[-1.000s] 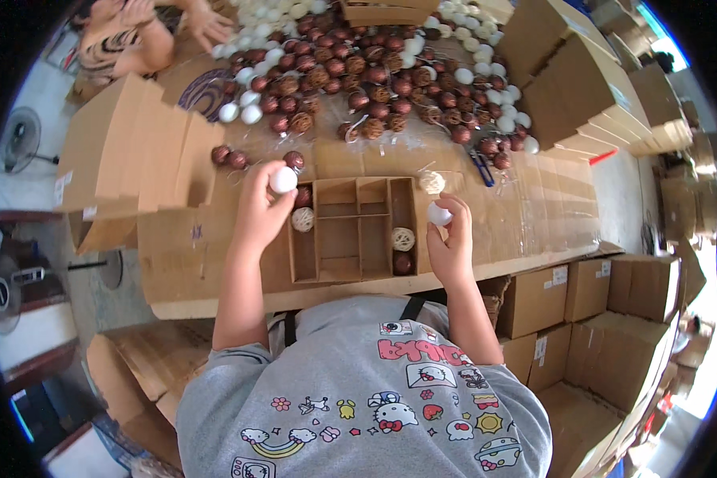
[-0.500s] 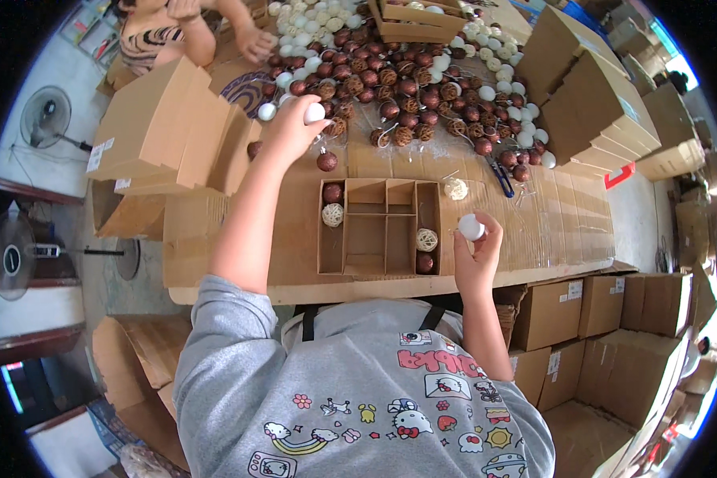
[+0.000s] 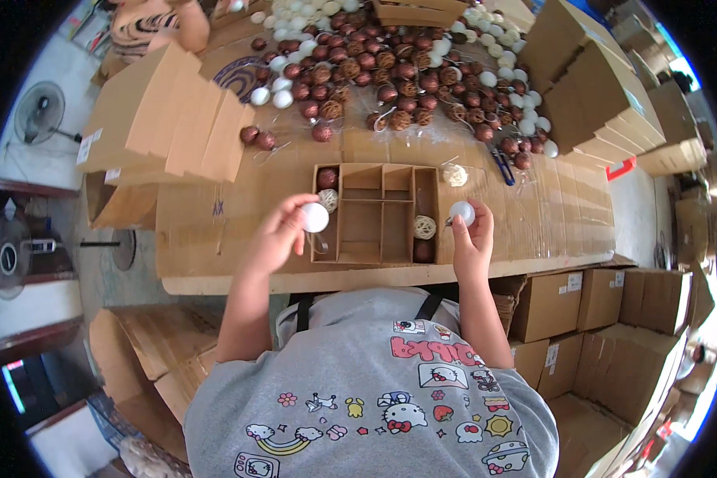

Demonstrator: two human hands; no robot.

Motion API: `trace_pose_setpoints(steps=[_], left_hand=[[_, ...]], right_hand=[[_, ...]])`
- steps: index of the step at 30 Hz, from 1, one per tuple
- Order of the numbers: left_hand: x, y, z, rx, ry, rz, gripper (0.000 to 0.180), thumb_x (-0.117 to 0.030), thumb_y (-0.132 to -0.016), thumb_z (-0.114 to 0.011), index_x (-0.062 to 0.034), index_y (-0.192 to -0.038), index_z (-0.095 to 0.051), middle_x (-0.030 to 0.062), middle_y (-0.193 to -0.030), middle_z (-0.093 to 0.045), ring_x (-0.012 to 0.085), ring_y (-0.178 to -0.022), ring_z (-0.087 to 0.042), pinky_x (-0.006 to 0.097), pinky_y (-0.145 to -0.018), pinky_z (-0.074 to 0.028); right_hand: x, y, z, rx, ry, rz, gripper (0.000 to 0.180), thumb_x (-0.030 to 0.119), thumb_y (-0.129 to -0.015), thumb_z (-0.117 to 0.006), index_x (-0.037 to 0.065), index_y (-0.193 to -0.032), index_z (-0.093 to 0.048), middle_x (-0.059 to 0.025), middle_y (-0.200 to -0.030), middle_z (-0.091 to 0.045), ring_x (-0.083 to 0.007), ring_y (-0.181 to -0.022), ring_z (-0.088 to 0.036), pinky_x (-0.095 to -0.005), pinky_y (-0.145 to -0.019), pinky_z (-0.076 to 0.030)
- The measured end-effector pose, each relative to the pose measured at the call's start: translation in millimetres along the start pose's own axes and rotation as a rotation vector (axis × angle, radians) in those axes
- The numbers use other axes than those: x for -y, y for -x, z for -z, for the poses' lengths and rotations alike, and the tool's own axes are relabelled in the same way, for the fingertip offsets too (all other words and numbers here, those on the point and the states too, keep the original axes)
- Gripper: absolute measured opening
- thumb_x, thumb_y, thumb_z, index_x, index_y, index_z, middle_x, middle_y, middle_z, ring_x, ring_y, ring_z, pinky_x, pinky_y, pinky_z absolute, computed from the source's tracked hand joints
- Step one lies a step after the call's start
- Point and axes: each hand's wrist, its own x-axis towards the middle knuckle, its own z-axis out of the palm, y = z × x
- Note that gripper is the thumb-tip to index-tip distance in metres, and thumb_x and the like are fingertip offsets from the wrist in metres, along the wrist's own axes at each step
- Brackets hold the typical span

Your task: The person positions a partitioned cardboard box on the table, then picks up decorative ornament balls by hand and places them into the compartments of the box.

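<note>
My left hand [image 3: 276, 234] grips a white ball ornament [image 3: 315, 217] at the left edge of a divided cardboard box [image 3: 361, 253]. Between finger and thumb, my right hand [image 3: 473, 236] pinches another white ball [image 3: 461, 213], just right of the box. In the box's left column lie a glittery brown ball [image 3: 327, 178] and a cream woven ball [image 3: 327, 200]. The right column holds a second cream woven ball [image 3: 425, 228] with a dark brown ball [image 3: 424, 252] below it. A loose cream woven ball [image 3: 454, 175] rests outside the far right corner.
A big pile of brown and white balls [image 3: 390, 72] covers the far table. Stacked cartons [image 3: 147, 111] stand left, more cartons [image 3: 593, 99] right. A blue cutter [image 3: 503, 167] lies near the pile. Another person [image 3: 155, 28] is at the far left.
My left hand has come back from the pile with a white ball to the box's left side. My right hand stays beside the box, its ball turned. The other person's reaching hand has withdrawn.
</note>
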Motion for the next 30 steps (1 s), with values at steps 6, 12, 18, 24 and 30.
trace_pose_setpoints(steps=[6, 12, 18, 24, 30], left_hand=[[14.1, 14.8, -30.1, -0.267, -0.394, -0.067, 0.034, -0.021, -0.097, -0.051, -0.0053, -0.127, -0.05, 0.0101, -0.095, -0.063, 0.0193, -0.071, -0.06, 0.028, -0.065, -0.048], [24.6, -1.1, -41.9, -0.32, -0.556, -0.165, 0.035, -0.018, -0.091, -0.059, -0.005, -0.122, -0.053, 0.0169, -0.114, -0.061, 0.0332, -0.099, -0.062, 0.038, -0.081, -0.051], [35.0, -13.3, -39.7, -0.404, -0.85, -0.297, 0.033, -0.018, -0.083, -0.068, -0.0069, -0.112, -0.059, 0.0113, -0.109, -0.055, 0.0311, -0.088, -0.06, 0.038, -0.074, -0.051], [33.7, -11.4, -46.2, -0.414, -0.859, -0.279, 0.031, -0.018, -0.085, -0.066, -0.0077, -0.112, -0.057, 0.0138, -0.109, -0.055, 0.0335, -0.091, -0.06, 0.04, -0.074, -0.05], [38.9, -13.6, -45.1, -0.403, -0.795, -0.279, 0.029, -0.017, -0.085, -0.065, -0.0077, -0.111, -0.055, 0.0154, -0.108, -0.055, 0.0351, -0.092, -0.059, 0.041, -0.075, -0.05]], right_hand=[[5.6, -0.2, -15.8, 0.076, 0.032, 0.003, 0.035, -0.004, -0.086, -0.059, 0.003, -0.117, -0.045, -0.0063, -0.111, -0.053, -0.0132, -0.096, -0.053, -0.0273, -0.086, -0.045], [4.7, 12.1, -2.6, 0.008, 0.04, 0.004, 0.037, -0.004, -0.084, -0.061, 0.002, -0.116, -0.044, -0.0077, -0.112, -0.053, -0.0147, -0.098, -0.055, -0.028, -0.086, -0.046], [5.3, 10.0, 0.0, -0.077, 0.118, 0.122, 0.045, -0.004, -0.08, -0.065, 0.003, -0.119, -0.046, -0.008, -0.114, -0.053, -0.016, -0.1, -0.055, -0.0294, -0.087, -0.047], [23.8, -5.5, -12.7, -0.089, 0.362, 0.494, 0.044, -0.002, -0.072, -0.073, 0.005, -0.112, -0.057, -0.0137, -0.112, -0.054, -0.0308, -0.105, -0.054, -0.0367, -0.09, -0.045], [48.6, -17.3, -14.5, 0.185, 0.705, 0.531, 0.037, 0.003, -0.076, -0.07, 0.006, -0.112, -0.061, -0.0137, -0.113, -0.057, -0.0336, -0.098, -0.058, -0.038, -0.084, -0.049]])
